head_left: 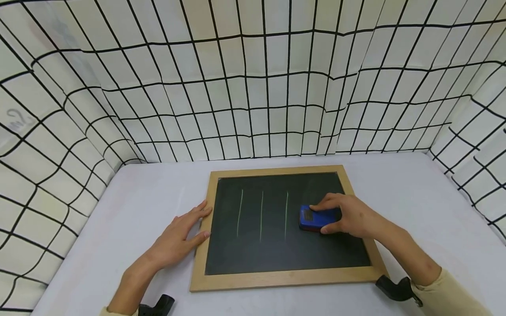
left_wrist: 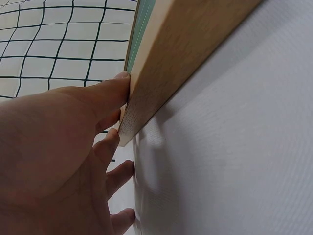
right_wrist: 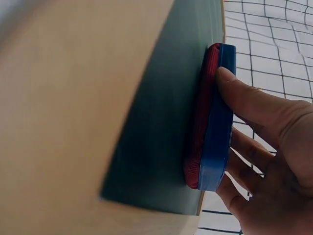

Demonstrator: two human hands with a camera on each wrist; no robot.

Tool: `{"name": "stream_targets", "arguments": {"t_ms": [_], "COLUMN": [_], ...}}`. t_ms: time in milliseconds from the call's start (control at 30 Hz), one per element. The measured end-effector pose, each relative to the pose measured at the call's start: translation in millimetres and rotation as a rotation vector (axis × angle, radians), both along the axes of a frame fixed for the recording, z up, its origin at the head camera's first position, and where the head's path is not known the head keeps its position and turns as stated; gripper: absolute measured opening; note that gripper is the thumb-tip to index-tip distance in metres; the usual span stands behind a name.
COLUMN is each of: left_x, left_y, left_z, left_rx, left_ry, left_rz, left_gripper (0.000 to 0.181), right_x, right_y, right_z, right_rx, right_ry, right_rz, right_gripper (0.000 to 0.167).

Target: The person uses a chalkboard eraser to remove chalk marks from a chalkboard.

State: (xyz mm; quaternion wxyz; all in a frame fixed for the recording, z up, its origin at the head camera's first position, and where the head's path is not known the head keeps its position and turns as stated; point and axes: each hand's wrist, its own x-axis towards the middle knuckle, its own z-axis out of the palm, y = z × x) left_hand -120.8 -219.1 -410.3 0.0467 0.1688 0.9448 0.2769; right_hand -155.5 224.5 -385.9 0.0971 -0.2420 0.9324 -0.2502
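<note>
A chalkboard (head_left: pixel 245 259) in a light wooden frame lies on the white table, with three thin chalk lines (head_left: pixel 261 215) drawn down it. On its right part rests a blue board eraser (head_left: pixel 308 218), whose red pad (right_wrist: pixel 199 127) faces the board in the right wrist view. My right hand (head_left: pixel 349 215) grips the eraser from the right, thumb on the near side and fingers on the far side. At the board's left edge my left hand (head_left: pixel 179 237) touches the wooden frame (left_wrist: pixel 146 73) with thumb and fingertips, its fingers fairly straight.
White walls with a black grid pattern (head_left: pixel 253 92) rise behind and on both sides of the white table (head_left: pixel 154 188). A black strap-like device (head_left: pixel 395 288) sits at the right wrist, and another (head_left: pixel 158 306) at the left.
</note>
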Motion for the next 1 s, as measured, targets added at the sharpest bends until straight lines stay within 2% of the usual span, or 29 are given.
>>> {"name": "stream_targets", "arguments": {"t_ms": [433,1000], "left_x": [1.4,3.5], "left_y": [-1.7,-0.2], "left_z": [-0.7,0.7], "left_rx": [0.002,-0.019], "left_ry": [0.008,0.034], "left_rz": [0.003,-0.001], "left_gripper": [0.062,0.060], "right_x": [-32.8,-63.8], "right_y": [2.2,2.6], "right_z": [1.4,-1.3], "right_rx": [0.022,0.049], "right_ry": [0.030,0.061], "right_rz": [-0.008,-0.086], "right_gripper": [0.055,0.056]}}
